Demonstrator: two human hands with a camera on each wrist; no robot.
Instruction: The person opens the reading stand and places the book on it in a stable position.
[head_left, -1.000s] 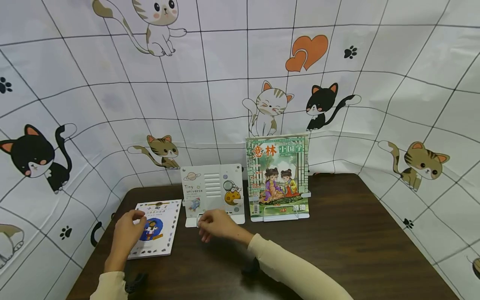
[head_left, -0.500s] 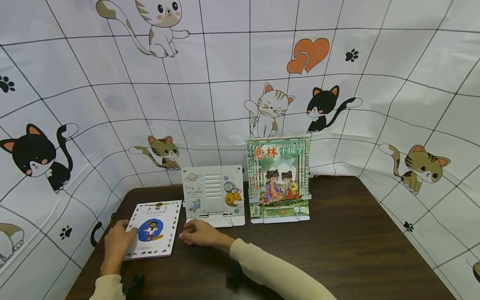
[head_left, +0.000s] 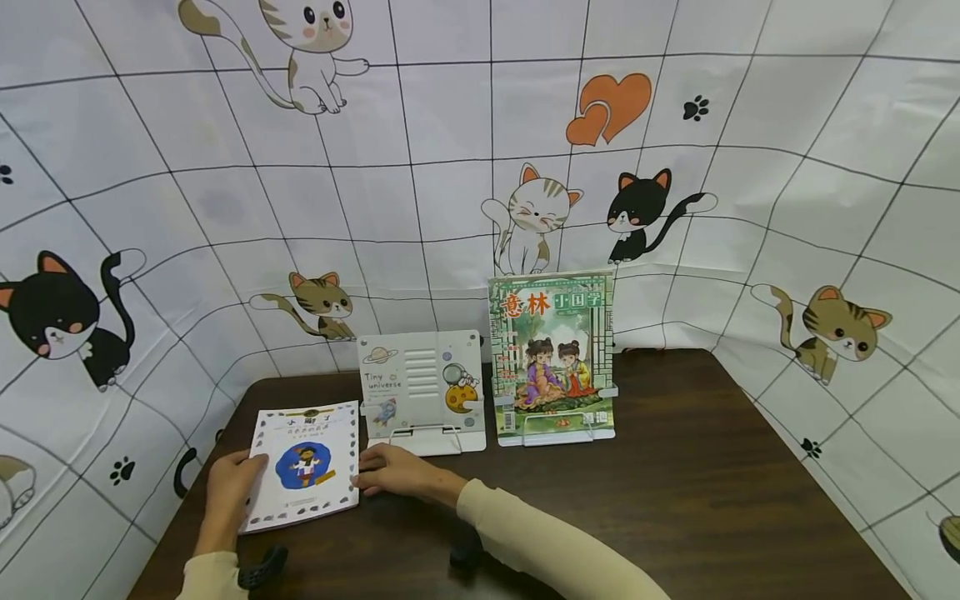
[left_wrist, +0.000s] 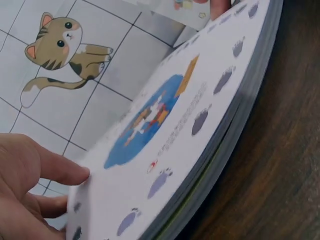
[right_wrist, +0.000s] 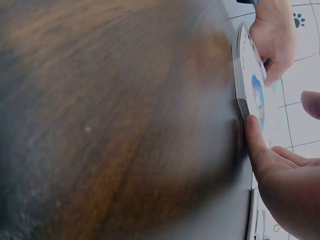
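Note:
A book (head_left: 307,500) with a white cover, a blue round picture and a footprint border lies at the left of the table. My left hand (head_left: 227,490) pinches its left edge, the thumb over the cover. In the left wrist view the page edges (left_wrist: 227,132) show a gap and a green strip; whether several books are stacked, I cannot tell. At the right edge, my right hand (head_left: 397,472) touches the book with its fingertips. The right wrist view has the right thumb (right_wrist: 311,104) standing apart from the cover.
Just behind the right hand stands a white "Tiny universe" book stand (head_left: 422,392) with a wire holder. A green magazine (head_left: 553,358) leans on another stand to its right. A cat-print cloth (head_left: 450,200) encloses the dark wooden table (head_left: 675,500).
My left hand has come down onto the book's left edge. The right hand has moved left from the white stand to the book's right edge. The book has turned slightly and shifted.

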